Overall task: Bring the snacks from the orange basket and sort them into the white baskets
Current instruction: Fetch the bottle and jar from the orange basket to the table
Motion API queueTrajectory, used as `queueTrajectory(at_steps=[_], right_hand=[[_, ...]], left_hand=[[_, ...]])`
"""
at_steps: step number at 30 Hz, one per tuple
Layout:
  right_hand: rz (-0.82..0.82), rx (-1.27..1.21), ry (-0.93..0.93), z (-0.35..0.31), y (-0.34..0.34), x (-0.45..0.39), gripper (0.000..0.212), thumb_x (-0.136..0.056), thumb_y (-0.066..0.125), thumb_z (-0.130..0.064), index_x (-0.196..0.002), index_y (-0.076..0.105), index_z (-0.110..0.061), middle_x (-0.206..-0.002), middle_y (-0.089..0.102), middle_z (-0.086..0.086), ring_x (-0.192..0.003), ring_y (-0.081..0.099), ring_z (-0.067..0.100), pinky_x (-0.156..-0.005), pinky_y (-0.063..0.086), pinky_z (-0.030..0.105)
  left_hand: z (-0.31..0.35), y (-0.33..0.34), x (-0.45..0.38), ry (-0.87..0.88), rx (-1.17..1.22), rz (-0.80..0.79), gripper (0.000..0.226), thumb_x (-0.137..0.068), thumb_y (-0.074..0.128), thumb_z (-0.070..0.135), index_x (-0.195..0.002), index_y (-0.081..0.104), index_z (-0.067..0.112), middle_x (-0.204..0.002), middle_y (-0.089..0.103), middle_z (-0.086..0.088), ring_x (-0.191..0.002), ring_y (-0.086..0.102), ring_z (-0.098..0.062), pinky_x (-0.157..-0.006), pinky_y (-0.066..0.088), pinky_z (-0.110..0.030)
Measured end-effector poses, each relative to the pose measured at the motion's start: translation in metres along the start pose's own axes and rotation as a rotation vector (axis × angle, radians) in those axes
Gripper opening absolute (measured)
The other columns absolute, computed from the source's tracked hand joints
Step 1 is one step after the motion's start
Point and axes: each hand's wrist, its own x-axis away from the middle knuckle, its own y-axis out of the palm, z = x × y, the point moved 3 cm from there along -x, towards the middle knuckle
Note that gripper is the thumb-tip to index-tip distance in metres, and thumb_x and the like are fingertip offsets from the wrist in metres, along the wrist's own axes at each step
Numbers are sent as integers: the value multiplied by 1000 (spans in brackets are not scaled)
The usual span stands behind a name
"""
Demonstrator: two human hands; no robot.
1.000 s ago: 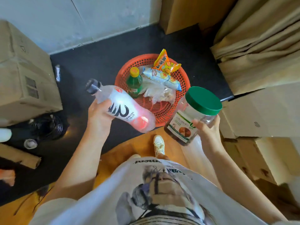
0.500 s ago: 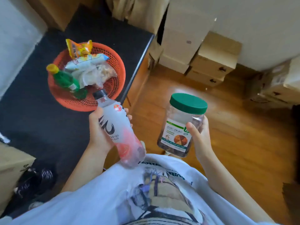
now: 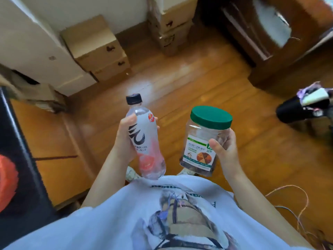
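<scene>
Left hand: the left hand (image 3: 126, 139) is wrapped round the middle of a clear plastic drink bottle with a black cap and pink-and-black label (image 3: 144, 139); the bottle is held nearly upright, cap tilted slightly away, as half a second ago.
Right hand: the right hand (image 3: 225, 148) is curled round a clear plastic jar with a green screw lid and green-and-white label (image 3: 203, 141), thumb laid across the label; the grip is unchanged.
Orange basket: only a blurred rim of the round orange plastic basket (image 3: 7, 183) is seen at the left edge, on the black tabletop (image 3: 19, 159); half a second ago it was fully in view at upper left, with the snacks inside it.
View: more wooden floor (image 3: 180, 83) is now shown ahead, with stacked cardboard boxes (image 3: 100, 51) beyond it.
White baskets: none is seen.
Right edge: a black object (image 3: 295, 110) and loose wires (image 3: 299, 212) are now visible.
</scene>
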Motion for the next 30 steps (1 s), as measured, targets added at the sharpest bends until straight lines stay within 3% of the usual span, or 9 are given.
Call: queueTrajectory(at_steps=[4, 8, 10, 14, 18, 20, 24, 27, 30], right_hand=[[208, -117, -25, 0, -105, 4, 106, -43, 80, -56, -127, 36, -7, -116, 57, 0, -105, 59, 7, -78, 53, 20], [348, -184, -66, 6, -180, 13, 80, -66, 67, -33, -133, 34, -4, -128, 54, 7, -115, 56, 11, -85, 52, 20], [418, -224, -80, 9, -208, 18, 84, -63, 64, -38, -132, 32, -1, -126, 55, 8, -114, 57, 11, -84, 52, 20], [511, -300, -80, 13, -253, 21, 98, -58, 72, -48, -132, 31, 1, -131, 52, 17, -121, 54, 25, -97, 49, 40], [638, -379, -36, 14, -295, 14, 119, -45, 74, -70, -132, 30, -2, -133, 51, 15, -121, 53, 23, -96, 49, 35], [699, -396, -31, 11, -320, 2, 120, -41, 73, -73, -132, 31, -5, -133, 52, 12, -121, 54, 21, -96, 50, 35], [799, -435, -57, -9, -372, -32, 100, -40, 74, -72, -120, 39, -23, -123, 56, -3, -111, 60, 5, -77, 52, 16], [856, -464, -79, -25, -411, -56, 88, -42, 74, -71, -113, 41, -31, -122, 55, -7, -109, 60, 3, -73, 52, 15], [928, -497, -93, -30, -443, -72, 76, -57, 73, -51, -119, 39, -25, -125, 56, 1, -111, 61, 9, -74, 54, 19]], left_hand=[[-34, 115, -40, -83, -90, -191, 59, -41, 77, 59, -85, 68, 21, -73, 70, -2, -62, 65, -17, -57, 53, -26], [-58, 203, -69, -156, -168, -344, 47, -43, 75, 60, -76, 72, 26, -71, 70, 0, -62, 65, -16, -57, 52, -25], [-69, 239, -82, -179, -196, -398, 47, -44, 74, 59, -77, 72, 24, -71, 70, 0, -62, 65, -16, -57, 52, -26], [-92, 298, -111, -290, -219, -439, 68, -40, 77, 58, -89, 62, 14, -77, 69, -6, -66, 65, -22, -58, 54, -28], [-118, 357, -144, -414, -221, -491, 79, -39, 77, 57, -98, 54, 10, -84, 62, -10, -71, 61, -25, -61, 52, -30], [-128, 389, -165, -443, -241, -539, 69, -42, 76, 52, -94, 56, 11, -82, 62, -10, -69, 62, -24, -61, 51, -30], [-140, 461, -211, -491, -298, -606, 46, -63, 54, 48, -91, 56, 12, -84, 60, -11, -72, 59, -25, -61, 51, -30], [-143, 515, -242, -508, -328, -669, 50, -58, 60, 48, -93, 56, 12, -83, 64, -10, -70, 62, -23, -59, 53, -28], [-149, 563, -265, -502, -379, -755, 49, -60, 56, 48, -92, 57, 11, -80, 66, -9, -69, 64, -23, -60, 53, -27]])
